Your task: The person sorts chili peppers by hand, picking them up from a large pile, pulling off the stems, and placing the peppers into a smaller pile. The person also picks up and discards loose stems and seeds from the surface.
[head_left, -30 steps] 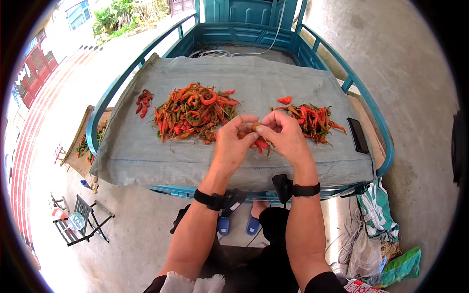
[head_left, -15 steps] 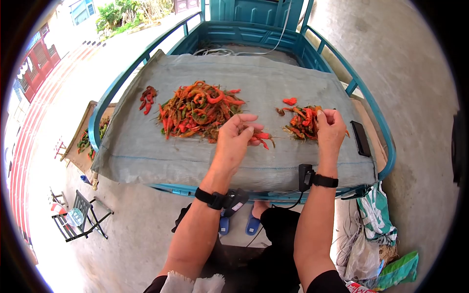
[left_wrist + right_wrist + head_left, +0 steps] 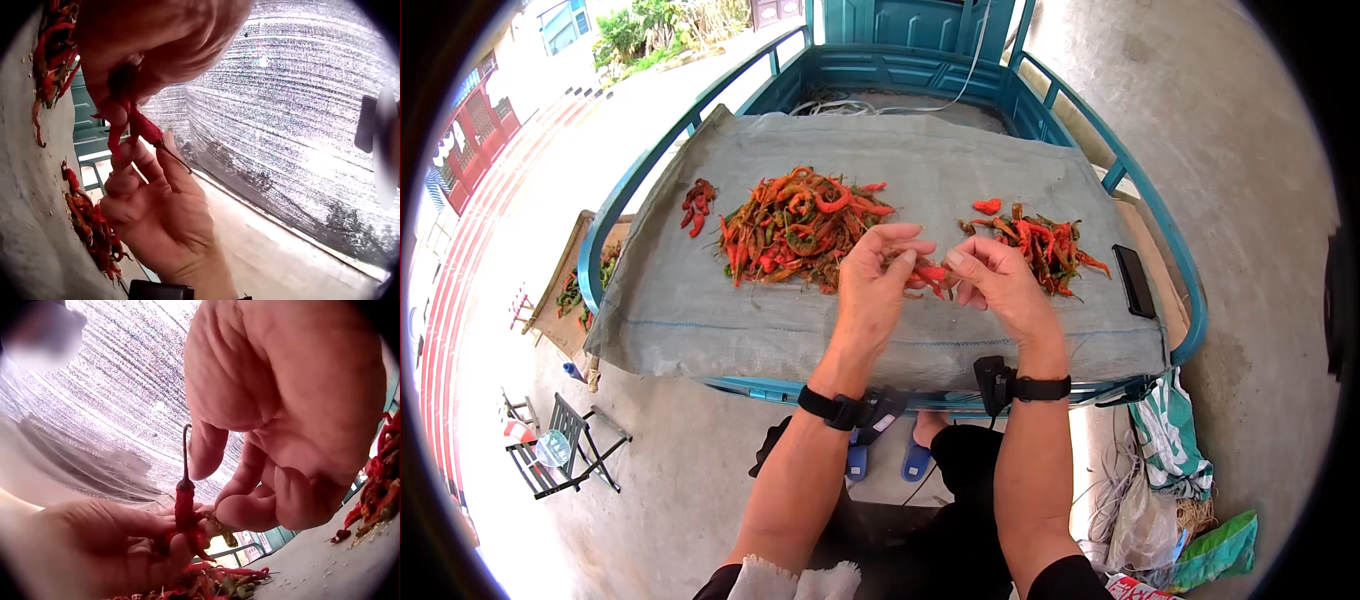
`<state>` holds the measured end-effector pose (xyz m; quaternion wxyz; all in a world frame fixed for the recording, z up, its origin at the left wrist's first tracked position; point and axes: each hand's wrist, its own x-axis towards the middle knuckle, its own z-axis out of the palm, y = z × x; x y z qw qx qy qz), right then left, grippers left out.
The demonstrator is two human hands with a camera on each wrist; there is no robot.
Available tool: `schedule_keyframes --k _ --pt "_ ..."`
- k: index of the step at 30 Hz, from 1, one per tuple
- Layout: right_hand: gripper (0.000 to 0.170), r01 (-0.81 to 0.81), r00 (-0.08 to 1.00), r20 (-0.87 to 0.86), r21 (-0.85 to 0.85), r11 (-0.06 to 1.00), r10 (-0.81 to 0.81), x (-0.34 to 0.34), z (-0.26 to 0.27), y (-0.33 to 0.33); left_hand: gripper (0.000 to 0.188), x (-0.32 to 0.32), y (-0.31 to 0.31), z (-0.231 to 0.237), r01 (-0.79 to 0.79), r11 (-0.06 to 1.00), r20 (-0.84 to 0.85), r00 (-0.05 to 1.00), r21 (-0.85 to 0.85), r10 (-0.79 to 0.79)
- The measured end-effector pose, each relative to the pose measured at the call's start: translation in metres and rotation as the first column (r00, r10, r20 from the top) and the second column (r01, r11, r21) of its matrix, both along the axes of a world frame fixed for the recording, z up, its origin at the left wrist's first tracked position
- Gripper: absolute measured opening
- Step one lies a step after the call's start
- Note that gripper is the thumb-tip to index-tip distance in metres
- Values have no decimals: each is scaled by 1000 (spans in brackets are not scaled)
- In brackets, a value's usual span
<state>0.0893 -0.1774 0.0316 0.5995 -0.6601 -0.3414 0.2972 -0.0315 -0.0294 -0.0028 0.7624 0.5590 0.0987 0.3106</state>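
In the head view my left hand (image 3: 873, 285) holds a few red chili peppers (image 3: 930, 276) above the front of the grey woven sheet (image 3: 820, 345). One red chili (image 3: 184, 506) stands out of its fingers with its stem up in the right wrist view. My right hand (image 3: 1010, 288) is close beside these chilies, thumb and bent fingers apart, its fingertips near a small shrivelled chili (image 3: 222, 530). A large heap of red and greenish chilies (image 3: 795, 230) lies beyond the left hand. A smaller chili pile (image 3: 1045, 250) lies beyond the right hand.
A small cluster of dark red chilies (image 3: 697, 205) lies at the sheet's left. One red chili (image 3: 988, 206) sits behind the smaller pile. A black phone (image 3: 1134, 281) rests at the right edge. Teal rails (image 3: 1135, 175) flank the sheet. A folding stool (image 3: 570, 450) stands on the floor.
My right hand went from the left hand over to the smaller pile, then came back to the chilies in the left hand. The left hand stayed nearly in place, holding chilies.
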Motion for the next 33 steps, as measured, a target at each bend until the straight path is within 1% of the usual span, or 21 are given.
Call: schedule_keyframes --k 1,3,6,8,9,11,14,17,18,21,24,27,28,31,33 --pt "30 -20 1000 -20 2 1000 20 -3 0 4 28 1 1 -2 -7 1000 -2 1000 27 7" --pt "28 -7 1000 -5 -25 1000 7 -8 0 8 29 3 1 -4 -21 997 -3 1000 80 21" --pt "25 -23 999 -29 -46 999 22 -5 -8 11 32 3 -2 -3 -42 974 -50 997 220 55" --pt "22 -39 996 -77 -46 998 36 -3 -12 13 33 4 -3 -3 -62 965 -47 996 254 76" --pt "20 -37 997 -65 -49 998 34 -4 -12 14 34 4 -2 -3 -73 960 -44 995 270 88" --pt "16 -34 999 -40 -56 998 32 -5 -11 14 35 5 -1 -7 -59 969 -46 996 240 73" --pt "15 97 994 55 -40 994 -95 -7 -8 14 35 2 -2 -6 -42 977 -80 995 209 60" --pt "15 266 964 -7 -23 964 -266 -1 -2 9 34 -1 -1 -2 -45 982 -131 989 186 70" --pt "17 335 934 138 -18 942 -329 7 -7 6 33 -2 -1 -2 -49 983 -147 986 178 76" --pt "20 513 812 251 124 849 -527 29 -19 -3 30 2 6 -11 -66 987 -100 992 144 81" --pt "23 681 620 374 181 710 -690 54 -27 -16 32 2 6 -9 -48 999 -70 996 13 48" --pt "23 740 494 450 231 631 -744 72 -29 -30 36 -1 7 -8 8 996 -31 999 -92 -11" --pt "24 738 500 444 231 634 -744 78 -32 -34 36 0 7 -8 20 993 -18 1000 -115 -23" --pt "24 731 432 457 327 599 -777 84 -39 -36 37 0 5 -7 51 984 12 999 -172 -50" --pt "23 687 480 464 329 648 -745 81 -37 -35 39 0 5 -6 65 979 19 998 -195 -62"
